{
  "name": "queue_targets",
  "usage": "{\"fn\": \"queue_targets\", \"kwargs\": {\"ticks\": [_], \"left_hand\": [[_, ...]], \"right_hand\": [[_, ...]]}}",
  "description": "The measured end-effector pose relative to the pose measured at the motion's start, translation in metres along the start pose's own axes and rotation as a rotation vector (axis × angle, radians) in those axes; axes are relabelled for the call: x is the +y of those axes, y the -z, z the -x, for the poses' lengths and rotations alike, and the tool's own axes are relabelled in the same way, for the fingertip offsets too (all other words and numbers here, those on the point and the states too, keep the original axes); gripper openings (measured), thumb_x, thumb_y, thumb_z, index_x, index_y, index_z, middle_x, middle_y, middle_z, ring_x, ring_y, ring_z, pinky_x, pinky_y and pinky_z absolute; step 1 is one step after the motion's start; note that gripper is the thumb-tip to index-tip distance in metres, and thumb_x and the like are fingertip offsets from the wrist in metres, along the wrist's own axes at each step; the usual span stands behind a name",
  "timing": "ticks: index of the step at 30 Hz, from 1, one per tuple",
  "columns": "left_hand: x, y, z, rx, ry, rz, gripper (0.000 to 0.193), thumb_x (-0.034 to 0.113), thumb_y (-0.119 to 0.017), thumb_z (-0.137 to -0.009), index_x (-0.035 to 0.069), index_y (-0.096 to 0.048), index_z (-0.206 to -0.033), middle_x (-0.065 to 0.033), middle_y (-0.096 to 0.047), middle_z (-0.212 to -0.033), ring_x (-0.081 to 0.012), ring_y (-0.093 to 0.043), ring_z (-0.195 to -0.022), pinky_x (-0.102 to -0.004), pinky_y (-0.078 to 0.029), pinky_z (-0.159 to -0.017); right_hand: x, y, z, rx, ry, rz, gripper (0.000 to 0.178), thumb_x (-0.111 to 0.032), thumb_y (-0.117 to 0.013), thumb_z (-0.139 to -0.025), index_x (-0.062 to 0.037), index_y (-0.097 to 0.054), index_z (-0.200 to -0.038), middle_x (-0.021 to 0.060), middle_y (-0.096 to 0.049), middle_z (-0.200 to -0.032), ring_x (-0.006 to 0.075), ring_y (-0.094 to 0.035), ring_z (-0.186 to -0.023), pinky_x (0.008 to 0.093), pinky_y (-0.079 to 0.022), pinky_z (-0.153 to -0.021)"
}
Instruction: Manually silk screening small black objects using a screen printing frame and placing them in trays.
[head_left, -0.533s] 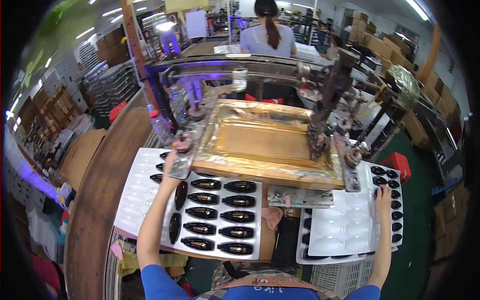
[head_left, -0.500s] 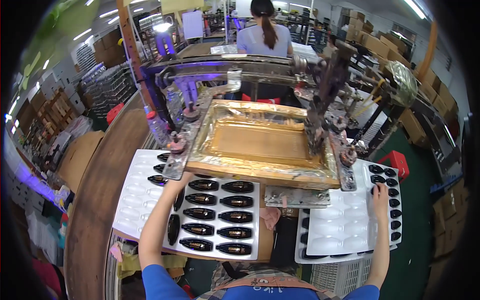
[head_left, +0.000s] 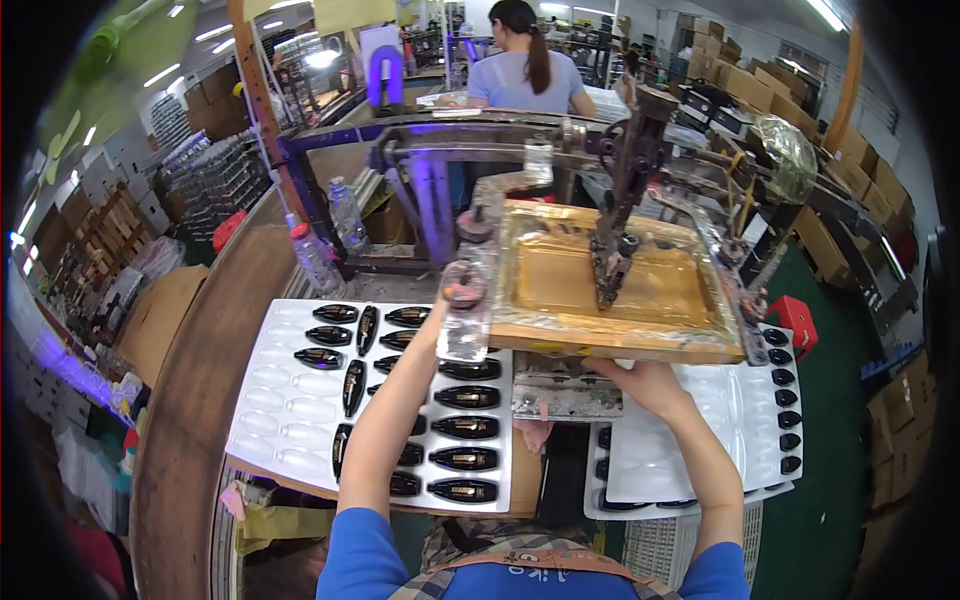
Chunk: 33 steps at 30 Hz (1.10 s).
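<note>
A wood-edged printing screen (head_left: pixel 620 338) with an amber mesh hangs raised and tilted before me. My left hand (head_left: pixel 446 300) is at the metal clamp plate (head_left: pixel 464 335) on its left side, its fingers mostly hidden by that plate. My right hand (head_left: pixel 645 385) is under the screen's front edge, above the metal fixture (head_left: pixel 566 390); its fingers look bent together, and what they hold is hidden. On the left, a white moulded tray (head_left: pixel 275 400) bears rows of glossy black bottle-shaped pieces (head_left: pixel 467 428) with gold print. At right, another white tray (head_left: pixel 660 465) lies over black pieces (head_left: pixel 790 442).
A dark squeegee arm (head_left: pixel 625 200) stands over the screen. A wooden bench top (head_left: pixel 185 400) runs along the left, with plastic bottles (head_left: pixel 315 258) near it. A red stool (head_left: pixel 797 322) stands beyond the right tray. A person (head_left: pixel 525 75) sits further ahead, facing away.
The screen and its clamps have shifted right, with my left hand moving along beside them. My right hand has left the black pieces at the right tray and come in under the screen.
</note>
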<state>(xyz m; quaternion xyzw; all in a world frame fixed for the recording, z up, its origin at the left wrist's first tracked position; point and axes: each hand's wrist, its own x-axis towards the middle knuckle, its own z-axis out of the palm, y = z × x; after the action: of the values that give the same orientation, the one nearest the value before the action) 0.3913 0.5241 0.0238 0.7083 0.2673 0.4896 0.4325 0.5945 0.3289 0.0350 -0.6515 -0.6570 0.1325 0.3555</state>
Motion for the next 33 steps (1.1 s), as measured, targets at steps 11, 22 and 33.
{"fn": "queue_targets", "kwargs": {"ticks": [11,22,33], "left_hand": [[-0.056,0.257,0.146,0.419,0.399,-0.296,0.021,0.018,-0.061,-0.08,-0.003,-0.062,-0.081,-0.0041,-0.061,-0.071,-0.0083,-0.054,-0.062,-0.0202,-0.043,-0.055],[-0.114,0.307,0.195,0.501,0.698,-0.481,0.029,0.024,-0.063,-0.078,-0.003,-0.061,-0.069,-0.0048,-0.055,-0.054,-0.0099,-0.051,-0.046,-0.0227,-0.042,-0.045],[-0.164,0.332,0.197,0.36,0.377,-1.135,0.03,0.026,-0.049,-0.085,-0.001,-0.061,-0.088,-0.0209,-0.059,-0.087,-0.0341,-0.055,-0.085,-0.0384,-0.042,-0.072]], "right_hand": [[0.04,0.02,0.043,0.173,0.01,0.098,0.037,-0.015,-0.059,-0.079,0.0031,-0.049,-0.11,0.0173,-0.056,-0.104,0.0279,-0.053,-0.097,0.033,-0.04,-0.084],[0.068,0.058,0.099,0.338,-0.186,-0.061,0.043,-0.004,-0.049,-0.084,0.0004,-0.036,-0.125,0.013,-0.044,-0.122,0.0189,-0.055,-0.096,0.0293,-0.042,-0.081],[0.092,0.088,0.103,0.529,-0.236,-0.134,0.036,-0.009,-0.05,-0.086,-0.0017,-0.044,-0.12,0.0103,-0.058,-0.103,0.0142,-0.059,-0.084,0.0252,-0.047,-0.072]]}}
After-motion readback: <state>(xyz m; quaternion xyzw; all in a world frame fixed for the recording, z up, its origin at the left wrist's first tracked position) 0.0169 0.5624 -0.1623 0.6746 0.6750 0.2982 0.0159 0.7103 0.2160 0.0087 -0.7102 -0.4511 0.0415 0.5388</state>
